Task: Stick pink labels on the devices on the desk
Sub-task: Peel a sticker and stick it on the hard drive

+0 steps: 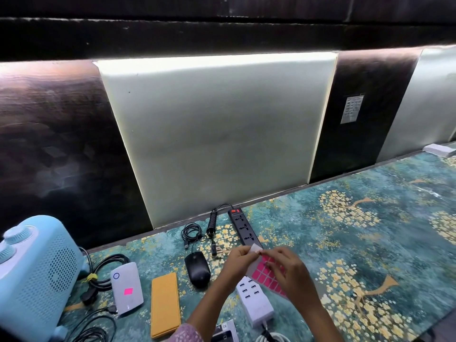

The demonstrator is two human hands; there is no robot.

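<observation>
Just above the desk point(370, 218), over the white USB charging hub point(254, 301): sheet of pink labels point(269, 270), held in the air between both hands. Left hand point(235, 260) pinches its upper corner, backing curled over pale. Right hand point(290, 271) has fingers curled down on the pink grid, seemingly picking at one label; whether one is lifted I cannot tell. Judged handling: sheet thin, floppy, near weightless. Labels tacky underneath, apt to fold on themselves or cling to a fingertip, so take one by a corner edge, bending the backing away. Outward: black mouse point(197, 270) left of the hands, black power strip point(243, 227) behind, orange case point(164, 307), white device point(127, 280) already carrying a pink label point(128, 290), light blue grilled appliance point(37, 275) far left
</observation>
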